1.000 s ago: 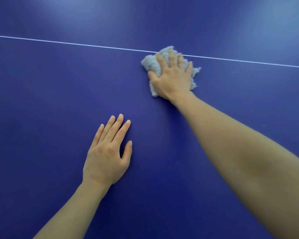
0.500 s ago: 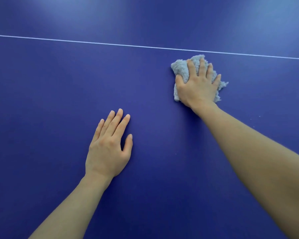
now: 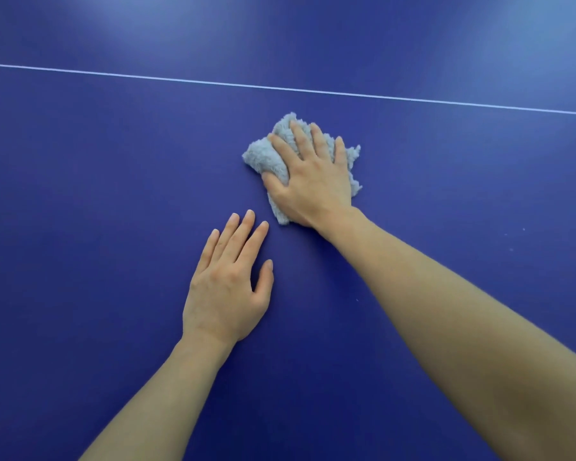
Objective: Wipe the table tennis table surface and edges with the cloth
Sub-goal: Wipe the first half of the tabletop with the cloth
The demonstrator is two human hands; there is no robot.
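A fluffy grey cloth (image 3: 264,158) lies bunched on the dark blue table tennis table (image 3: 80,194), a little nearer than the white line (image 3: 147,77). My right hand (image 3: 313,181) lies flat on top of the cloth and presses it down, fingers fairly straight, thumb at the cloth's left side. My left hand (image 3: 225,287) rests palm down on the bare surface, fingers straight and together. Its fingertips are just short of the cloth's near corner.
The blue surface fills the whole view and no table edge shows. Pale light reflections sit on the far part beyond the line. A few tiny specks lie at the right (image 3: 522,229).
My right hand slid the cloth first right along the line, then back left and toward me, away from the line. My left hand shifted slightly right and stays flat.
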